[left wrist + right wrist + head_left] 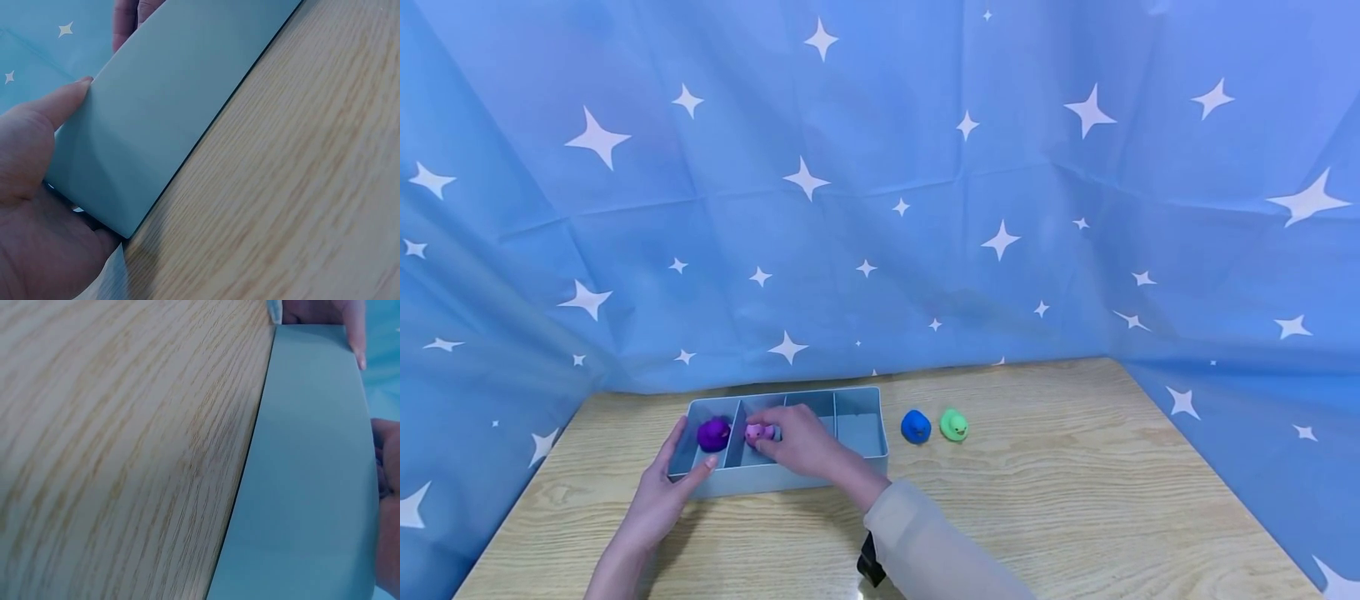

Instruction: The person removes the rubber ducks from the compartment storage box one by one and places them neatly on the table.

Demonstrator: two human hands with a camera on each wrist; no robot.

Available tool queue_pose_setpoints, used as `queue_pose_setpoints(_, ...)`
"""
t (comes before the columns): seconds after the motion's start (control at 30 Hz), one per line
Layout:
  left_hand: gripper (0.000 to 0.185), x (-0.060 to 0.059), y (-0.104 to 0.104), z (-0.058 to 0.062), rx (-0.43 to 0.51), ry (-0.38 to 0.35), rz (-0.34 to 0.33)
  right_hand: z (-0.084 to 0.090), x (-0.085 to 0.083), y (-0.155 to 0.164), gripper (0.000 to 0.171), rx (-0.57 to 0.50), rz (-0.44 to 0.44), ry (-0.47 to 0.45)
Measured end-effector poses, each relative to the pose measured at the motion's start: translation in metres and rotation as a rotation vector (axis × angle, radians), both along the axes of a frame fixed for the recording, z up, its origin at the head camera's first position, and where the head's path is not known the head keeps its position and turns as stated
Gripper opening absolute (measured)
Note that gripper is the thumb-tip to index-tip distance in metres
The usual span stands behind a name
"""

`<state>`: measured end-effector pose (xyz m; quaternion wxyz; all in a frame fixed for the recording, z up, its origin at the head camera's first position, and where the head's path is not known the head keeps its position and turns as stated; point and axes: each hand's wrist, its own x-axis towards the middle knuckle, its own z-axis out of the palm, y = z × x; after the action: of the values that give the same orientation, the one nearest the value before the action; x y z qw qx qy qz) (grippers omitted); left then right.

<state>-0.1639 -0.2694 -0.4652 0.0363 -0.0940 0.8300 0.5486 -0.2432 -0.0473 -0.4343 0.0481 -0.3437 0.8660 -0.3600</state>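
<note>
A grey-blue divided box (760, 479) lies lengthwise on the table, split by thin walls into several compartments. My left hand (655, 504) grips its left end, thumb over the front rim and fingers along the end wall; the left wrist view shows the thumb on the box wall (144, 112). A purple rubber duck (713, 434) sits in the leftmost compartment. My right hand (805, 442) reaches over the box and pinches a pink rubber duck (756, 434) in the second compartment. The right wrist view mostly shows the box's outer wall, so the pink duck is hidden there.
A blue rubber duck (916, 427) and a green rubber duck (954, 425) stand side by side to the right of the box on the wooden table (1075, 500). A blue star-patterned cloth (880, 233) hangs behind and at both sides.
</note>
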Motion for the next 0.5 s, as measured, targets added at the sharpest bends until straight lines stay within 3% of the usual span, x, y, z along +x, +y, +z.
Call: queue_pose_setpoints(0.5, 0.104, -0.0008, -0.0007, -0.0009, -0.004, -0.013, 0.001, -0.0009, 0.0000, -0.0003, 0.026, 0.015, 0.005, 0.029)
